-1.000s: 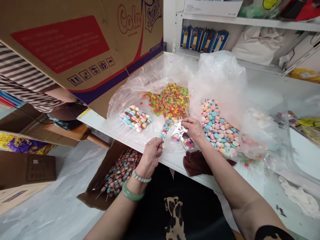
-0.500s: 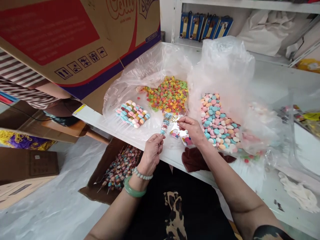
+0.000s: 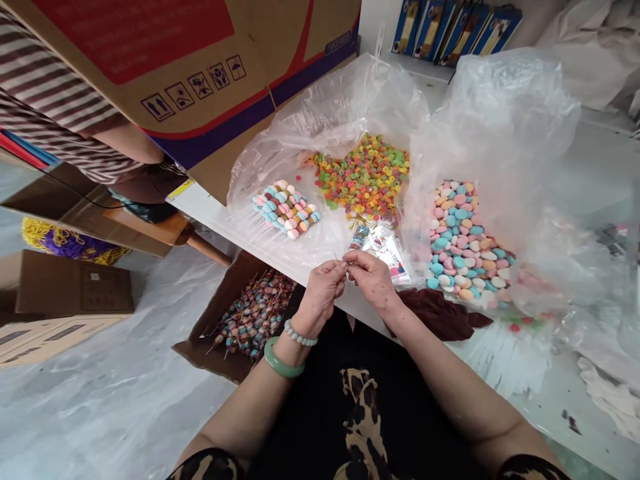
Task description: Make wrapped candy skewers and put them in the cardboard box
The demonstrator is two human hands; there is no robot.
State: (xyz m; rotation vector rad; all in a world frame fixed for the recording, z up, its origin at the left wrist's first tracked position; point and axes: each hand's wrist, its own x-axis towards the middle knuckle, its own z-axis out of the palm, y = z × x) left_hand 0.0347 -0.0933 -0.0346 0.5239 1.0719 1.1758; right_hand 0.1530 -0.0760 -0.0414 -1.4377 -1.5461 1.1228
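Observation:
Both hands meet in front of me at the table's near edge, fingertips pinched together. My left hand (image 3: 324,290) is closed at the lower end of a clear-wrapped candy stick (image 3: 359,237), which points away from me. My right hand (image 3: 374,279) pinches what looks like a thin twist tie at that same end; the fingers mostly hide it. Just beyond lie gold twist ties (image 3: 357,220) and shiny printed packets (image 3: 387,248). To the left is a block of candy skewers (image 3: 286,208), pastel and brown pieces in rows.
Ring gummies (image 3: 367,175) and pastel candy tablets (image 3: 463,247) lie on plastic bags. A brown cloth (image 3: 440,315) is by my right forearm. Below left, a carton (image 3: 200,350) holds finished candy sticks (image 3: 260,310). A large cardboard box (image 3: 200,133) and a person's striped sleeve (image 3: 55,87) are at the left.
My right hand has come back from the gold ties to meet my left hand. The wrapped candy stick now sits beyond the joined fingertips. The view has shifted left and down.

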